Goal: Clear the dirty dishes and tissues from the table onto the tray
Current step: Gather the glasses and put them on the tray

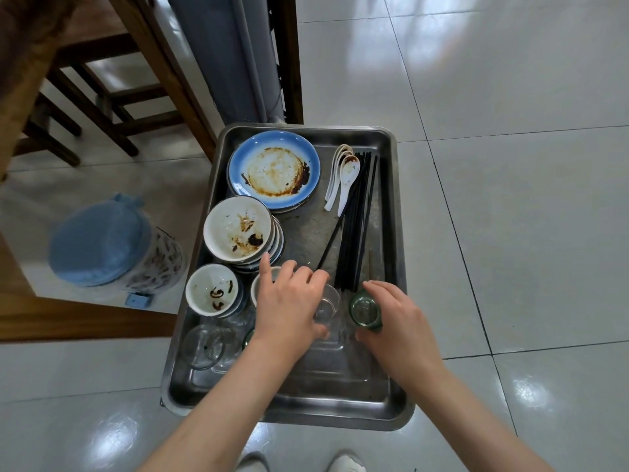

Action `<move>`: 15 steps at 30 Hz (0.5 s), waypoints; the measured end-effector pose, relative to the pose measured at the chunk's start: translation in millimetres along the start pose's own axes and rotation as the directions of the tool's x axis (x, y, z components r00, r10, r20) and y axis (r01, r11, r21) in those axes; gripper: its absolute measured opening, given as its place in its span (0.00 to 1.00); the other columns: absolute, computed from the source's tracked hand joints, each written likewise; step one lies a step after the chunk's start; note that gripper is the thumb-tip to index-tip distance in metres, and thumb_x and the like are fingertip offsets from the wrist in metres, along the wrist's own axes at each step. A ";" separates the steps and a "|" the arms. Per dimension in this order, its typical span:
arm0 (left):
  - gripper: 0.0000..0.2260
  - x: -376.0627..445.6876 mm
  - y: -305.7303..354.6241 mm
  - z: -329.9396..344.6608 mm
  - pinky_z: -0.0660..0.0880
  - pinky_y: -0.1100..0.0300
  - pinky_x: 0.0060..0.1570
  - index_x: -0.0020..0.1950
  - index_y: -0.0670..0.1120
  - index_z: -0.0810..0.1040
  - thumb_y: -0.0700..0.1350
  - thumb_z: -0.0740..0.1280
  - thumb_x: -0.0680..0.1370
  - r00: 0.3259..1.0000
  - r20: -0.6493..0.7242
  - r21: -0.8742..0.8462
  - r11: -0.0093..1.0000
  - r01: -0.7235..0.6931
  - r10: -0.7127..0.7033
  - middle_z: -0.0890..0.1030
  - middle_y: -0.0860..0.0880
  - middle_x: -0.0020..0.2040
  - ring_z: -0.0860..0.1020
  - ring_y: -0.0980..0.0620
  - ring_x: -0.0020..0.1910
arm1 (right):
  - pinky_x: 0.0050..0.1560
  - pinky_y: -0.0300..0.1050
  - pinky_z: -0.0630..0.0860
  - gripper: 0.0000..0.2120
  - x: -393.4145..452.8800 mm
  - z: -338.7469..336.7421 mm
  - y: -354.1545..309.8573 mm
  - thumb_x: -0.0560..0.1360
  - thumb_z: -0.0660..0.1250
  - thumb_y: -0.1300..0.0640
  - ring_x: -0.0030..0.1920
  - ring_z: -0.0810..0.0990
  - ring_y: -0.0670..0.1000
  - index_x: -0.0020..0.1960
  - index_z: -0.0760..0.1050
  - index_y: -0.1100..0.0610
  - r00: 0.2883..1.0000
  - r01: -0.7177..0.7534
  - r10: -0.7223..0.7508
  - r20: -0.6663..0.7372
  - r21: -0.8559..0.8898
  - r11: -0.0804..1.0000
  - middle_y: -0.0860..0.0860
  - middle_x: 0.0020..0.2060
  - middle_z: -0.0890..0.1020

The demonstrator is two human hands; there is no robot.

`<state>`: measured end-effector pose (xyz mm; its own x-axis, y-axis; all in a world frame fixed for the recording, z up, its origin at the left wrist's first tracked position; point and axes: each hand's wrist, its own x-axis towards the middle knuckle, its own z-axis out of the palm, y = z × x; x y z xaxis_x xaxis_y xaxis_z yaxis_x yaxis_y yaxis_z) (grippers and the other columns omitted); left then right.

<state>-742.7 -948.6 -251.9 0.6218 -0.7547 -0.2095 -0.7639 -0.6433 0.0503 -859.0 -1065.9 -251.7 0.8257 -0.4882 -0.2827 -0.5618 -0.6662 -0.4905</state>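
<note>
- Tray (388, 233) on the floor already carries plates (274, 170), bowls (238, 228), spoons (343, 175), chopsticks (357, 219), glasses (207, 345).
- Left hand (289, 308) grips a clear glass (327, 306); right hand (396, 321) grips a green glass (365, 308), both low over the tray.
- No tissues visible; the desk top is out of view, so what's left is unclear.

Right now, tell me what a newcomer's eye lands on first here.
The sauce-smeared blue-rimmed round plate at the far left of the steel tray, with the stack of stained white bowls just in front of it. Nearer, the left hand grips a clear glass cup and the right hand a green-tinted glass cup.
</note>
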 end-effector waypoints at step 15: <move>0.30 -1.4 -0.4 -1.2 0.35 0.41 0.68 0.63 0.53 0.69 0.62 0.73 0.65 1.000 0.017 0.014 1.000 -0.010 0.010 0.75 0.55 0.59 0.65 0.50 0.68 | 0.64 0.38 0.64 0.33 0.3 -1.8 -0.5 0.68 0.73 0.62 0.67 0.69 0.50 0.70 0.66 0.54 1.000 -0.004 0.005 0.004 -0.017 1.000 0.48 0.68 0.71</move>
<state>-743.0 -947.5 -250.5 0.6109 -0.7589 -0.2257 -0.7727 -0.6336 0.0391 -858.6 -1066.7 -250.1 0.8234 -0.4887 -0.2885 -0.5663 -0.6736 -0.4750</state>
